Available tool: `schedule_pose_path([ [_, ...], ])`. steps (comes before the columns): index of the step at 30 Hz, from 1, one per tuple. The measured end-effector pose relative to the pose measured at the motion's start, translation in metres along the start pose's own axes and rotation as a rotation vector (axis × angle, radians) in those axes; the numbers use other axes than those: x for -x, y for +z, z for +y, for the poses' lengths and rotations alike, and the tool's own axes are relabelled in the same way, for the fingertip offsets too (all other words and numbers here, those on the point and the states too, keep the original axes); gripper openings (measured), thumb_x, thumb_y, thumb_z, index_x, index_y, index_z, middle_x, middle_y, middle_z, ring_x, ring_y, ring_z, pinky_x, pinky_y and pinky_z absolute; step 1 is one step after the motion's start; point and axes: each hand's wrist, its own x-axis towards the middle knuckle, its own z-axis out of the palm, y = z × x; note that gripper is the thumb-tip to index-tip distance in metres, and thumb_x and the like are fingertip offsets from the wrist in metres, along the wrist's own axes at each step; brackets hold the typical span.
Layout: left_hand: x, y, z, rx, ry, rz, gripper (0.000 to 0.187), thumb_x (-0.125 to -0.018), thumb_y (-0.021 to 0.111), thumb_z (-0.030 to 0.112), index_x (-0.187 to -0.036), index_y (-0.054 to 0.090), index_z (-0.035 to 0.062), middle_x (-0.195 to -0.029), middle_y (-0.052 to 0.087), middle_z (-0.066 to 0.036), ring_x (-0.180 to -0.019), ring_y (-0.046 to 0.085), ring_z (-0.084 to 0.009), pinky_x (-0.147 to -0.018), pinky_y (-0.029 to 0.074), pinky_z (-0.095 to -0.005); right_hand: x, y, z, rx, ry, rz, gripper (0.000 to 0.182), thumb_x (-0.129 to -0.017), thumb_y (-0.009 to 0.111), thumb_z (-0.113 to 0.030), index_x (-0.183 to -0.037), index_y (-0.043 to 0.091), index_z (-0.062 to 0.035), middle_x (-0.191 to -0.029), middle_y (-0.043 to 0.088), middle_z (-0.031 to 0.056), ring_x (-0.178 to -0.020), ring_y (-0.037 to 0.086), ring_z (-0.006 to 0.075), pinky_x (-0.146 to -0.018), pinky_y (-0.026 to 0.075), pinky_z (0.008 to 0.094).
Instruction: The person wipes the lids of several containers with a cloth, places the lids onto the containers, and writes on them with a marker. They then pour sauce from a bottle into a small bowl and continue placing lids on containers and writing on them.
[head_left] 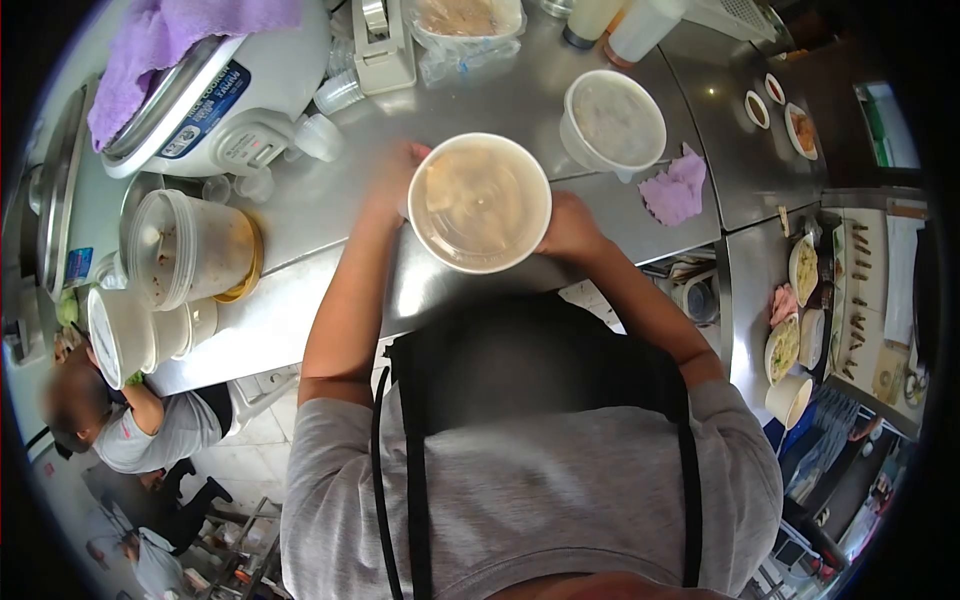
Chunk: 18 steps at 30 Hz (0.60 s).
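A round white tub with a clear lid (480, 204) is held up over the steel counter, and pale food shows through the lid. My left hand (400, 175) grips its left side, partly blurred and partly behind the tub. At the tub's lower right side is my right hand (568, 225), its fingers wrapped round and mostly hidden beneath. Behind and to the right, a second lidded white tub (614, 120) stands on the counter. A crumpled purple cloth (677, 187) lies beside that second tub.
On the left are a large rice cooker (225, 90) with a purple towel, a clear food container (185, 250) and stacked white tubs (120, 335). A tape dispenser (385, 50) and bottles (645, 30) stand behind. Small bowls (757, 109) are at right. Other people are at lower left.
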Motion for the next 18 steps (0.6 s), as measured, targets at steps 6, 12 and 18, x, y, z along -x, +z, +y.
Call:
schedule_pose_path([
  [6, -0.007, -0.010, 0.022, -0.482, 0.168, 0.099, 0.021, -0.072, 0.060, 0.018, -0.081, 0.051, 0.0019, -0.071, 0.053, -0.004, -0.061, 0.049, -0.0115, -0.055, 0.041, -0.0243, -0.043, -0.048, -0.007, 0.261, 0.269, -0.310, 0.021, -0.069, 0.049, -0.020, -0.075, 0.061, -0.0042, -0.078, 0.058, 0.0178, -0.072, 0.056, 0.0331, -0.062, 0.044, 0.0410],
  [12, -0.070, -0.040, 0.046, -0.120, 0.322, 0.333, 0.017, -0.080, 0.052, 0.019, -0.082, 0.054, 0.0021, -0.067, 0.051, 0.001, -0.059, 0.046, -0.0081, -0.055, 0.038, -0.0203, -0.194, -0.075, -0.012, -0.137, 0.132, 0.010, 0.028, -0.074, 0.049, -0.026, -0.074, 0.062, -0.0010, -0.073, 0.058, 0.0180, -0.066, 0.057, 0.0295, -0.060, 0.043, 0.0385],
  [18, -0.084, -0.043, 0.053, 0.087, 0.222, 0.242, 0.017, -0.082, 0.046, 0.018, -0.077, 0.055, 0.0043, -0.066, 0.052, 0.001, -0.058, 0.045, -0.0069, -0.052, 0.036, -0.0192, -0.280, -0.044, -0.052, -0.804, 0.555, -0.038, 0.037, -0.075, 0.053, -0.037, -0.085, 0.058, -0.0019, -0.092, 0.055, 0.0122, -0.089, 0.047, 0.0222, -0.075, 0.037, 0.0318],
])
